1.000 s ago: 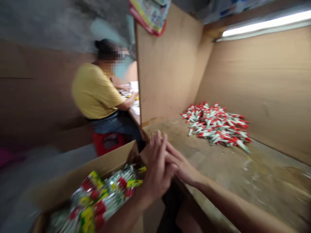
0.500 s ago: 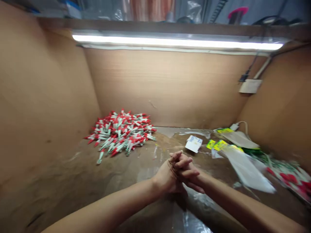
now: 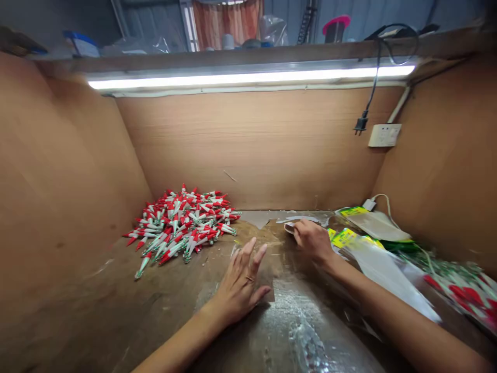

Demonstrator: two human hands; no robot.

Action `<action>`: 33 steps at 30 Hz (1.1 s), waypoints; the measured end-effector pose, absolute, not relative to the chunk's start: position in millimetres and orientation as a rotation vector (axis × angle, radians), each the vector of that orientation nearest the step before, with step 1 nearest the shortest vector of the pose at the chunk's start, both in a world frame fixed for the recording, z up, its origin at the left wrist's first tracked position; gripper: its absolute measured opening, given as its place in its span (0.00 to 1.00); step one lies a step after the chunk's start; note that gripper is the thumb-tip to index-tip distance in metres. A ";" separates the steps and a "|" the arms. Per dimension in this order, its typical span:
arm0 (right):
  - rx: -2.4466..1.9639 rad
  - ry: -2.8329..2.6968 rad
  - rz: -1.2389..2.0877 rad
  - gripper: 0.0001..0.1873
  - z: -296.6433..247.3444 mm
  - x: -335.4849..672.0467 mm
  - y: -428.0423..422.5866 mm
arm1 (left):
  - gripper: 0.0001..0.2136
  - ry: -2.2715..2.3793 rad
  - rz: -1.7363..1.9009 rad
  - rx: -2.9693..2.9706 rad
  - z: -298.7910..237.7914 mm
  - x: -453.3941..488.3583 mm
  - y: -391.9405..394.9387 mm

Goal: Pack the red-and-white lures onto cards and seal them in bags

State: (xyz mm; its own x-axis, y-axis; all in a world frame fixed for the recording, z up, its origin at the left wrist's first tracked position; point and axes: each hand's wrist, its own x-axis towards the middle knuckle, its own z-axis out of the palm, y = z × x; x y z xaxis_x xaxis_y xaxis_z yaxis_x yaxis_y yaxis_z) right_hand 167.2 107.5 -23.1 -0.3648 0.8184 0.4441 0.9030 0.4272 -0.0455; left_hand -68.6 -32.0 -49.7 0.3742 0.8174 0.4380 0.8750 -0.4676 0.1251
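My left hand [image 3: 241,282] lies flat on the worn wooden worktop [image 3: 116,311], fingers spread, holding nothing. My right hand [image 3: 313,241] reaches further back and its fingers close over a small white card [image 3: 289,227] on the worktop. A heap of red, white and green tubes [image 3: 180,223] lies to the left of both hands, near the back corner. Clear plastic bags with yellow headers [image 3: 373,254] lie just right of my right hand.
Brown board walls enclose the booth on three sides, with a lit tube lamp [image 3: 248,77] across the top. A wall socket [image 3: 384,134] with a hanging plug sits at the upper right. Packed red and green packets [image 3: 462,290] lie at the far right.
The camera swung right from a cardboard box and a seated person to the booth. My clasped hands have parted: the left now lies flat, the right has reached to the white card.
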 end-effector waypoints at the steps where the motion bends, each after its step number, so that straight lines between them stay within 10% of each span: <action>1: -1.393 -2.228 -0.210 0.17 -20.6 160.8 107.2 | 0.47 -1.610 -0.726 -2.425 -48.5 -72.1 -33.9; 7: -1.124 -2.278 0.694 0.17 -21.0 106.7 97.8 | 0.53 -1.833 -0.764 -2.169 -47.3 -90.8 -42.5; 20: -0.053 -2.825 -0.612 0.14 0.5 -130.8 97.2 | 0.42 -2.031 -0.374 -2.334 -73.7 -135.6 -44.1; 33: 0.020 -2.789 -0.792 0.11 -1.6 -142.6 105.1 | 0.37 -1.867 -0.415 -2.432 -54.5 -130.9 -52.9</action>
State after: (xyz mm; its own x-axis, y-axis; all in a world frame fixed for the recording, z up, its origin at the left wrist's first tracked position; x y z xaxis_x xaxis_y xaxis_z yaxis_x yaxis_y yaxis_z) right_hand -142.6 105.1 -1.6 -0.9707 -0.0788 0.2271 0.0523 0.8528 0.5196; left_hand -130.9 -52.9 -54.5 0.2358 0.9418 0.2395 0.9546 -0.2707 0.1245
